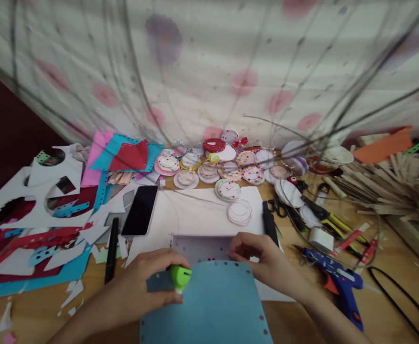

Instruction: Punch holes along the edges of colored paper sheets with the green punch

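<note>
My left hand [152, 282] grips a small green craft punch [181, 276] between thumb and fingers, over the left part of a blue sheet [209, 306]. Small flower-shaped holes run along the sheet's edges. Past its far edge sits a pale lavender, shallow box-like piece [202, 243] with small dark and blue bits in it. At that piece's right end is my right hand [263, 255], fingers curled together; what they hold, if anything, is hidden.
White paper [195, 205] lies under the work, with a black phone [139, 210] and black pen [112, 251] to its left. Colourful paper scraps [51, 248] spread further left. Decorated paper discs [227, 189] stand behind. Pliers [324, 215] and a blue glue gun [333, 274] lie right.
</note>
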Demonstrator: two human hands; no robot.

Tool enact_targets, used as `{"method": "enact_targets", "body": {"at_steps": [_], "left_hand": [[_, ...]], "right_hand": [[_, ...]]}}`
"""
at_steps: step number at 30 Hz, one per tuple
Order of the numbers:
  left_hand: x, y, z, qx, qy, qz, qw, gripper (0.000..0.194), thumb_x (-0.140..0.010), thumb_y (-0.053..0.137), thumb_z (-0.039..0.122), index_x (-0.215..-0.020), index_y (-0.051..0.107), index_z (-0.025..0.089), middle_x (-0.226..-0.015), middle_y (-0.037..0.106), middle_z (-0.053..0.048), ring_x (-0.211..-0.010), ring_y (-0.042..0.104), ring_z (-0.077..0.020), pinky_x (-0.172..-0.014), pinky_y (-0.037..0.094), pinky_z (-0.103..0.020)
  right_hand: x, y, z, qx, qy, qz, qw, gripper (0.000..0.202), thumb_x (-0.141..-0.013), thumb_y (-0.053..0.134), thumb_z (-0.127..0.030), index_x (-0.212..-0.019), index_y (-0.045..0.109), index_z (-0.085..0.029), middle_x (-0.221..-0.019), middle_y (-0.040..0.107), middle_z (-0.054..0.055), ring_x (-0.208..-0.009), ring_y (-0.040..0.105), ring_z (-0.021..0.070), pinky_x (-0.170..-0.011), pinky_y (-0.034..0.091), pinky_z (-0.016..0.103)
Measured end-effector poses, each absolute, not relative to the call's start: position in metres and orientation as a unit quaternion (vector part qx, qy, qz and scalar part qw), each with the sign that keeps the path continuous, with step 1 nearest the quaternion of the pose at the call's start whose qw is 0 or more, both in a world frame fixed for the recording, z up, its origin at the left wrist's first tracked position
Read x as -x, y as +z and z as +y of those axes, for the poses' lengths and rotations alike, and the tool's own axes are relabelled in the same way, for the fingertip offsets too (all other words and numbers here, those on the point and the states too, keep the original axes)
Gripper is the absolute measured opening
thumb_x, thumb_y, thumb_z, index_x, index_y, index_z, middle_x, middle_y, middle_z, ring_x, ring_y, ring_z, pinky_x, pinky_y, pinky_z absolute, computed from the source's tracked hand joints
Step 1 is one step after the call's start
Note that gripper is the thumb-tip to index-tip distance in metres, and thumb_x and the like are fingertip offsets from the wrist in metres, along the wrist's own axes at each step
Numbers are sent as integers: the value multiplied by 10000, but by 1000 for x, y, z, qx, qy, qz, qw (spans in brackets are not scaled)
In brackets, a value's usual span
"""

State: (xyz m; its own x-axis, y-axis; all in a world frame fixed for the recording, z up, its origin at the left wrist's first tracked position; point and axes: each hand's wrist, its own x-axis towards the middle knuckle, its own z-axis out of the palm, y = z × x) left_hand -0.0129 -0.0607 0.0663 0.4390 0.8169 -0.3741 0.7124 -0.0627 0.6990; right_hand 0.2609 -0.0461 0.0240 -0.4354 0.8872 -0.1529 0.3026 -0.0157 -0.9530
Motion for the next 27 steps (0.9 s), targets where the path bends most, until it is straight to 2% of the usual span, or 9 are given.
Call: {"method": "enact_targets", "body": {"at_steps": [4,7,10,14,19,22,27], "left_hand": [[18,63,-64,-724,55,530,439,376,-707,735,300,-1078,677,330,-1139,674,11,-1082,582,-231,-975,419,-306],[18,63,-65,-724,50,528,441,411,-718,729,359,-1123,661,333,-1169,666,-6,-1097,577,-246,-980,420,-327],[10,67,-63,-717,50,528,452,424,-720,730,380,-1135,654,343,-1174,664,3,-1095,579,-246,-980,418,-328],[-10,73,-59,-699,87,522,482,476,-711,730,313,-1173,618,316,-1148,669,4,-1026,607,-228,-910,457,-306],[-26,68,-52,-640,144,490,574,491,-707,707,181,-1165,548,259,-1147,657,-7,-1069,601,-201,-915,456,-296],[-29,64,-51,-605,144,463,632,554,-700,720,162,-1198,492,242,-1110,672,-24,-1048,620,-198,-886,470,-304],[-33,62,-52,-597,151,423,665,631,-632,769,117,-1189,499,236,-1097,674,-30,-1057,618,-214,-896,460,-326]], "right_hand": [[-261,23,-41,480,455,-710,241,217,-898,555,-323,-733,554,-182,-628,557,-20,-579,489,113,-525,365,220],[-262,33,-39,480,428,-708,292,168,-951,451,-267,-829,539,-193,-750,585,4,-683,538,128,-608,419,232],[-261,46,-44,443,422,-721,325,64,-929,470,-199,-964,522,-210,-926,595,31,-824,557,143,-743,457,258],[-246,55,-58,352,437,-785,262,451,-801,649,-139,-1205,478,-243,-1157,532,63,-1041,525,180,-906,444,293],[-234,45,-65,334,446,-796,239,532,-868,622,-179,-1349,425,-293,-1275,466,78,-1170,482,186,-989,408,317],[-239,41,-65,332,475,-783,227,541,-865,647,-238,-1348,416,-312,-1261,518,55,-1162,503,185,-991,406,320],[-246,40,-67,341,510,-755,230,391,-828,691,-309,-1175,519,-255,-1112,611,20,-1019,576,168,-881,453,269]]}}
